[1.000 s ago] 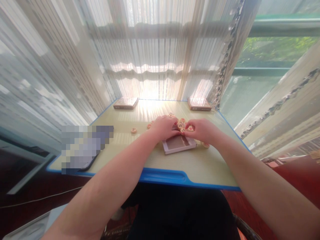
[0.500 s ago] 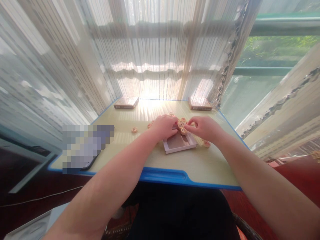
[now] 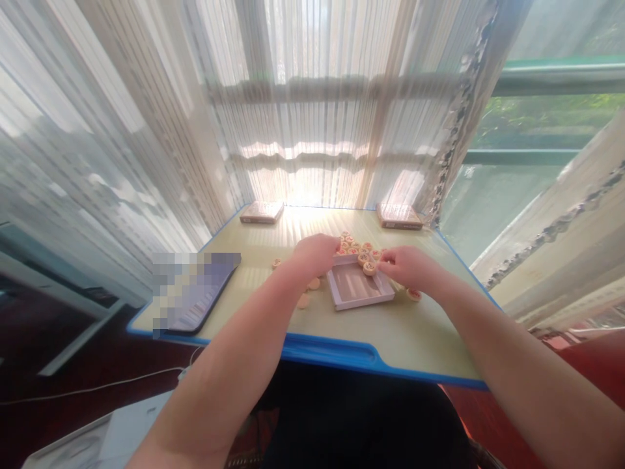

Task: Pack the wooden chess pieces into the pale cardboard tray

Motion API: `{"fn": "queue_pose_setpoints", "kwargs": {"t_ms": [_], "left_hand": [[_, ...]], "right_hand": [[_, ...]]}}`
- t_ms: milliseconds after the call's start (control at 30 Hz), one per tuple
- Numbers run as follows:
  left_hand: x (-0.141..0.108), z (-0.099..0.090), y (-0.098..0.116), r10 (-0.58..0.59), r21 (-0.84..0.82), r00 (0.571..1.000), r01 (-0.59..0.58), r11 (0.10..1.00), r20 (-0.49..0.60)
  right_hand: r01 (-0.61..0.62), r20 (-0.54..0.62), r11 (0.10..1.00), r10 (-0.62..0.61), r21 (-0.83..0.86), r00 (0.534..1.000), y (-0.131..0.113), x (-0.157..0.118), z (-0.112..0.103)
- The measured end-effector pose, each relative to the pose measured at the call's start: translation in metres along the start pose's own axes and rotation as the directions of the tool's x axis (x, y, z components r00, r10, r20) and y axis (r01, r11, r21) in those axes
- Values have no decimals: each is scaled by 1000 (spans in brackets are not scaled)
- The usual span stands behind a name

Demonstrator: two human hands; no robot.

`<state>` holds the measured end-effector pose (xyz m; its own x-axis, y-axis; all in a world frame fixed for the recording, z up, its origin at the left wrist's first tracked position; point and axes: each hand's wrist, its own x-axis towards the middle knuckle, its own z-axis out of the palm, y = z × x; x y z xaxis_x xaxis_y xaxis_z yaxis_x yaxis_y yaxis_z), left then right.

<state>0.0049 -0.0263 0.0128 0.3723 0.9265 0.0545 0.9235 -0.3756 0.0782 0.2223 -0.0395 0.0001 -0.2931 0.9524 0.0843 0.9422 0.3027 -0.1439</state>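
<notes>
Round wooden Chinese chess pieces (image 3: 349, 245) with red and dark characters lie in a cluster at the far edge of a shallow, light-rimmed box (image 3: 364, 303). My left hand (image 3: 317, 253) is curled over the box's far left corner, against the cluster; most of its fingers are hidden. On the other side, my right hand (image 3: 405, 266) has its fingers bent and drawn together at a Chinese chess piece (image 3: 370, 268) that rests over the box's far right part. The rest of the box floor shows bare and brownish.
Loose pieces lie left of the box, and a single piece (image 3: 414, 295) lies to its right. Two flat boxes, one left (image 3: 262, 212) and one right (image 3: 399, 216), sit at the table's (image 3: 430, 352) far corners. A dark tablet-like device (image 3: 208, 290), partly pixelated, lies at left.
My left hand has shifted left off the box's middle, uncovering more of the box and cluster. My right hand stays by the pieces at the box's far right. The view has shifted slightly.
</notes>
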Motion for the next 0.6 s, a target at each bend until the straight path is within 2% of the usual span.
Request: {"fn": "queue_pose_setpoints", "kwargs": {"t_ms": [133, 267, 367, 467, 600], "left_hand": [[-2, -13, -22, -19, -101, 1000, 18, 995, -6], [-9, -25, -34, -141, 32, 981, 138, 990, 133], [-16, -30, -33, -151, 49, 971, 145, 988, 185], [-22, -32, -26, -119, 20, 976, 117, 993, 181], [-27, -33, -17, -90, 48, 977, 82, 995, 195]], "right_hand": [[0, 28, 999, -1, 36, 1000, -3, -1, -1], [-11, -3, 999, 11, 35, 1000, -3, 0, -1], [-33, -24, 999, 34, 42, 999, -3, 0, -1], [-32, -96, 996, 40, 79, 995, -4, -3, -1], [136, -130, 976, -115, 168, 985, -9, -10, -2]]}}
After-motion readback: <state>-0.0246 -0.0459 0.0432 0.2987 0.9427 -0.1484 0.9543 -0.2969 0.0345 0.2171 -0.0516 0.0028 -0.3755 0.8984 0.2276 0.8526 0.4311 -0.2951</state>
